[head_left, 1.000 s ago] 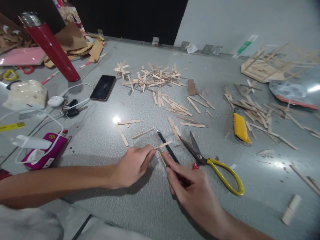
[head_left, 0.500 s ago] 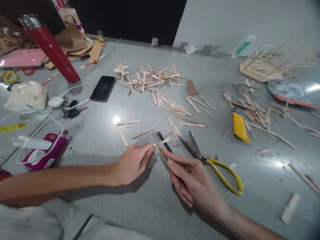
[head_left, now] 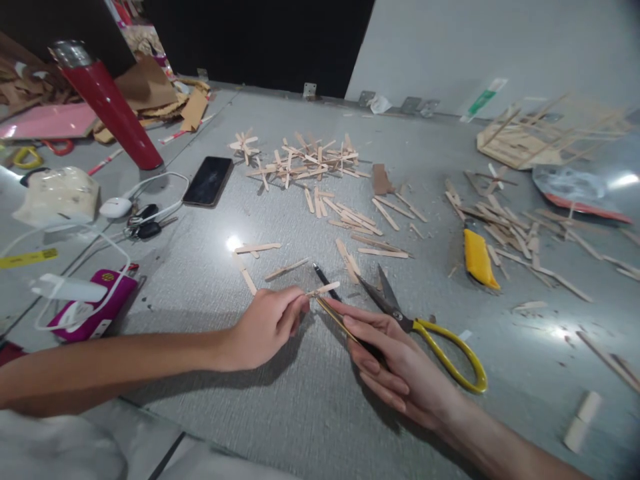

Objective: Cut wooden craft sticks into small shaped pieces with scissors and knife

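My left hand (head_left: 267, 325) pinches one end of a short wooden stick piece (head_left: 324, 290) and holds it down on the grey table (head_left: 300, 413). My right hand (head_left: 395, 360) grips a thin yellow-and-black cutter knife (head_left: 336, 316) whose tip touches that stick. A black pen (head_left: 325, 277) lies just beyond the stick. Yellow-handled scissors (head_left: 425, 327) lie open right beside my right hand.
Loose wooden sticks (head_left: 360, 220) and glued crosses (head_left: 305, 157) are scattered farther out. A yellow cutter (head_left: 477, 257) and more sticks lie right. A phone (head_left: 207, 181), red flask (head_left: 107, 107), keys, cables and a magenta box (head_left: 90, 310) sit left. A stick frame (head_left: 540, 133) stands far right.
My right hand has turned outward and lowered, so the fingers now lie more sideways along the knife. The left hand and the stick piece have barely moved.
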A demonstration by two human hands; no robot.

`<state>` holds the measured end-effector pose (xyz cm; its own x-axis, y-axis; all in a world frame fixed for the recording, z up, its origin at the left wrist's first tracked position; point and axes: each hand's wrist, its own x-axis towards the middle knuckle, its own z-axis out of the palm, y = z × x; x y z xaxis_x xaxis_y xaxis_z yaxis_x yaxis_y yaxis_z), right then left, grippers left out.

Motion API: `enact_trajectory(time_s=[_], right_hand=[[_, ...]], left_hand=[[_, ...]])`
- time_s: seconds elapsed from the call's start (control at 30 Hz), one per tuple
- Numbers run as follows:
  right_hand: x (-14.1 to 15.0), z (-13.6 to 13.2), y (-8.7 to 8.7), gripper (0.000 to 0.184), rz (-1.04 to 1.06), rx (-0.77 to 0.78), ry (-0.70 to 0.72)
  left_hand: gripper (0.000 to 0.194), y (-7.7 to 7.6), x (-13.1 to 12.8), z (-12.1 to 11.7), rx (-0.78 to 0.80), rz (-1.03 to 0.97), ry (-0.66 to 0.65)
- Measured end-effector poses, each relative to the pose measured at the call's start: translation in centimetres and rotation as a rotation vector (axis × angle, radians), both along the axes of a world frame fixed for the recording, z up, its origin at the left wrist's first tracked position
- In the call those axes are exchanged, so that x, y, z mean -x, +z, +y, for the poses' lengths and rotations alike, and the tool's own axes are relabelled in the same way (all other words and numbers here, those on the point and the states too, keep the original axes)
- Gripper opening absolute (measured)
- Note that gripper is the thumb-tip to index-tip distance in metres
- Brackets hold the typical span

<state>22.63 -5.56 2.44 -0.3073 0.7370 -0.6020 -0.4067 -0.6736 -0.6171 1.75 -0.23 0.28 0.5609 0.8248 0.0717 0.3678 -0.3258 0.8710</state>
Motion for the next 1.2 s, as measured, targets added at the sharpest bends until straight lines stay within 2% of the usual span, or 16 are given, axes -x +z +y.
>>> enact_trajectory(time_s=[0.2, 0.33, 0.47, 0.63, 0.8, 0.87, 0.93, 1.0, 1.1, 1.2], right_hand=[[0.0, 0.2, 0.3, 0.056, 0.005, 0.001, -0.004], [0.1, 0.3, 0.4, 0.066, -0.043, 0.011, 0.017], [0.6, -0.2, 0.5, 0.079, -0.278, -0.147, 0.07], [0.9, -0.9, 0.6, 0.073, -0.618, -0.368, 0.144], [0.6, -1.5, 1.0, 0.073, -0.64, -0.341, 0.181], [0.4, -1.9, 1.2, 0.07, -0.686, -0.377, 0.183], [0.1, -2.3, 1.3, 0.059, -0.796, -0.513, 0.169], [-0.3, -2.7, 1.3, 0.047, -0.941, -0.717, 0.149], [-1.1, -2.6, 1.0, 0.037, -1.166, -0.995, 0.109], [-1.5, -1.8, 0.9, 0.029, -1.316, -1.191, 0.091]], left_hand=[[0.033, 0.0, 0.0, -0.1, -0.025, 0.0, -0.003], [0.035, 0.0, 0.0, 0.0, -0.025, -0.007, -0.003], [0.035, 0.1, -0.2, -0.1, -0.013, -0.006, 0.017], [0.035, 0.3, -0.2, -0.3, 0.011, -0.004, 0.016], [0.035, 0.4, -0.2, -0.5, 0.033, -0.011, 0.016], [0.034, 0.4, -0.2, -0.5, 0.066, -0.035, 0.037], [0.034, 0.5, -0.2, -0.4, 0.128, -0.087, 0.088], [0.035, 0.5, -0.2, -0.3, 0.207, -0.162, 0.114], [0.036, 0.5, -0.2, -0.3, 0.289, -0.266, 0.06], [0.036, 0.5, -0.1, -0.4, 0.328, -0.313, 0.015]])
